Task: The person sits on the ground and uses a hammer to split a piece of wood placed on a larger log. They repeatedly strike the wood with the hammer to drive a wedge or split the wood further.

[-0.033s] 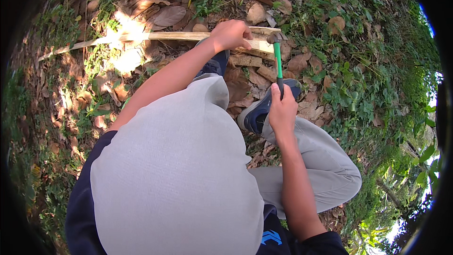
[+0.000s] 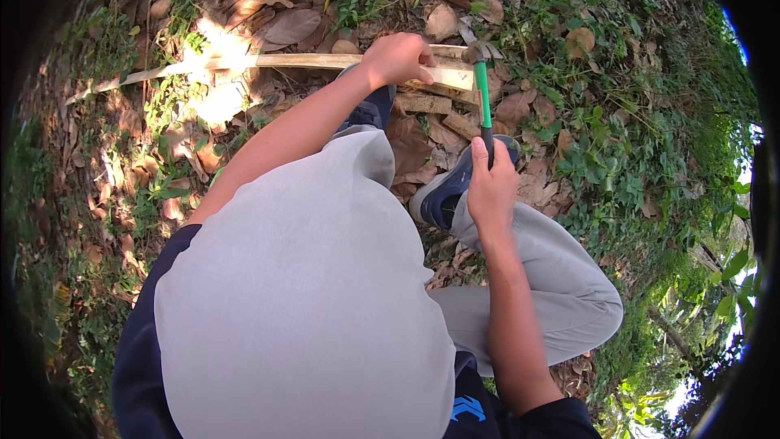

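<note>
My left hand [image 2: 398, 59] is closed over pale wooden strips, its fingers curled at the right part of the wood. One long thin strip [image 2: 292, 60] runs far out to the left. A broader pale board end [image 2: 451, 77] shows just right of my fingers. My right hand [image 2: 493, 187] grips the black end of a hammer [image 2: 483, 91] with a green handle, thumb along the grip. Its metal head is at the right ends of the strips; whether it touches them I cannot tell.
Short wood blocks [image 2: 426, 103] lie under and in front of the strips. My blue shoe [image 2: 443, 195] rests beside the right hand. Dry brown leaves [image 2: 294, 26] and green weeds [image 2: 605, 167] cover the ground. My bent knee [image 2: 589, 297] is near the right forearm.
My right hand and the hammer have shifted slightly to the right, the head moving a little up and right. The left hand and the wood stay in place.
</note>
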Motion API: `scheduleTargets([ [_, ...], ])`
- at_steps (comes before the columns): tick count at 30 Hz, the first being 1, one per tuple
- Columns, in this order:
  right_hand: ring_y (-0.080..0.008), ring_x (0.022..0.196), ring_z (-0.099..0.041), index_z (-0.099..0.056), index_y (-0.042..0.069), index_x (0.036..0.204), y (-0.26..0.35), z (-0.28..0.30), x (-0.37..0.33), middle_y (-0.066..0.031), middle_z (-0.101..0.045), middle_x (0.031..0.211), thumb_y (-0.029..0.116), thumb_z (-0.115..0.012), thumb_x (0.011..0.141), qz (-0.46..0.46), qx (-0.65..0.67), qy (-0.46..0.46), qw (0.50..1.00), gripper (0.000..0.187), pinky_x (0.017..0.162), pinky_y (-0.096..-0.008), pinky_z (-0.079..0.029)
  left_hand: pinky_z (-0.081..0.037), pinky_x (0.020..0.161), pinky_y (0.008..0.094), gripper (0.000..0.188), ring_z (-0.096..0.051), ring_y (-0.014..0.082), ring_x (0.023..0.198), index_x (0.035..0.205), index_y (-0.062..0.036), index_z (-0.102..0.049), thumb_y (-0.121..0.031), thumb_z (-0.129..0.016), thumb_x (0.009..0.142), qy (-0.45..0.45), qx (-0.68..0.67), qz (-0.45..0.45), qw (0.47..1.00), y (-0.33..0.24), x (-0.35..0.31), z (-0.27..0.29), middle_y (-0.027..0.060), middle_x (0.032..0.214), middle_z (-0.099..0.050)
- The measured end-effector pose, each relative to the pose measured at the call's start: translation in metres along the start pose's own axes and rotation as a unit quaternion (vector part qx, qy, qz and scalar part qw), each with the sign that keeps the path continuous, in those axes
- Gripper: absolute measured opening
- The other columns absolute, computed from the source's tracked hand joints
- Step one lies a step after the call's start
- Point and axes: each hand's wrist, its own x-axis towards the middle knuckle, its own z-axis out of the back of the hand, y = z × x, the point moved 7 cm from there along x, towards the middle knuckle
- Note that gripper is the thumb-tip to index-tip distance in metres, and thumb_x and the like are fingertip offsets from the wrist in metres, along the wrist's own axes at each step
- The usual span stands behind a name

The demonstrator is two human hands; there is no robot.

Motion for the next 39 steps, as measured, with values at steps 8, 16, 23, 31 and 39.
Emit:
scheduleTargets([
  [8, -0.0306, 0.055, -0.056, -0.053, 0.000, 0.112, 0.022, 0.016, 0.012, -0.0164, -0.060, 0.069, 0.026, -0.049, 0.111, 0.153, 0.087, -0.112, 0.978, 0.027, 0.056, -0.0392, -0.044, -0.054, 0.088, 0.0424, 0.037, -0.071, 0.0309, 0.101, 0.101, -0.0161, -0.082, -0.038, -0.088, 0.072, -0.003, -0.011, 0.002, 1.000, 0.000, 0.002, 0.001, 0.0078, 0.105, -0.076],
  [16, -0.0505, 0.076, -0.065, -0.058, 0.001, 0.110, -0.019, -0.025, 0.002, -0.0252, -0.068, 0.078, 0.041, -0.047, 0.110, -0.005, -0.055, 0.059, 0.997, 0.041, 0.063, -0.0574, -0.045, -0.055, 0.086, 0.0418, 0.037, -0.071, 0.0306, 0.100, 0.099, -0.0147, -0.082, -0.036, -0.089, 0.070, -0.002, -0.025, 0.017, 1.000, -0.004, -0.002, 0.002, 0.0087, 0.104, -0.076],
  [23, -0.0345, 0.055, -0.059, -0.053, 0.002, 0.100, 0.054, 0.038, 0.017, -0.0173, -0.059, 0.064, 0.030, -0.048, 0.111, 0.122, 0.082, -0.091, 0.985, 0.031, 0.053, -0.0438, -0.042, -0.054, 0.087, 0.0416, 0.035, -0.071, 0.0304, 0.101, 0.099, -0.0153, -0.082, -0.036, -0.088, 0.071, -0.009, -0.026, 0.024, 0.999, 0.003, -0.002, 0.003, 0.0083, 0.104, -0.076],
  [31, -0.0526, 0.080, -0.065, -0.051, 0.002, 0.104, -0.035, -0.026, 0.007, -0.0292, -0.067, 0.078, 0.041, -0.044, 0.110, -0.007, -0.123, 0.063, 0.990, 0.040, 0.068, -0.0622, -0.045, -0.054, 0.089, 0.0416, 0.036, -0.070, 0.0298, 0.104, 0.100, -0.0155, -0.081, -0.037, -0.089, 0.071, -0.014, -0.014, 0.005, 1.000, -0.004, 0.000, 0.001, 0.0071, 0.106, -0.076],
  [39, -0.0527, 0.077, -0.064, -0.051, 0.003, 0.104, -0.039, -0.025, 0.010, -0.0287, -0.067, 0.078, 0.039, -0.044, 0.110, -0.021, -0.138, -0.012, 0.990, 0.037, 0.066, -0.0629, -0.045, -0.054, 0.088, 0.0418, 0.036, -0.071, 0.0304, 0.102, 0.100, -0.0145, -0.081, -0.036, -0.089, 0.072, -0.008, -0.020, 0.004, 1.000, -0.002, 0.000, 0.002, 0.0068, 0.106, -0.076],
])
